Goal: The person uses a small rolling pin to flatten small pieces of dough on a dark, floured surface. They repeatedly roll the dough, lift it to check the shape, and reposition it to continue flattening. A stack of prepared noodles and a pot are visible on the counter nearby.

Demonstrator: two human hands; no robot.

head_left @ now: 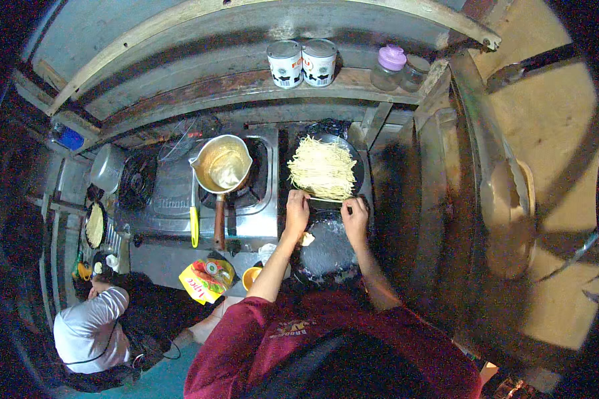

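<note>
Pale yellow noodles [321, 167] lie in a loose heap on a dark round pan [359, 169] in front of me. My left hand [297, 211] is closed in a pinch at the heap's near left edge. At the near right edge my right hand [355, 216] pinches too. A few strands stretch between the two sets of fingertips. Nearer to me is a dark round surface [326, 249] dusted with white powder. A small pale lump [307, 239] sits at its left side, beside my left forearm.
Left of the noodles, a saucepan [209, 166] with pale contents stands on a metal stove [173, 219], beside a yellow-handled utensil [194, 226]. A yellow packet [206, 280] and orange cup [251, 278] are nearer. Cans [285, 66] line the shelf. Another person [93, 326] works at far left.
</note>
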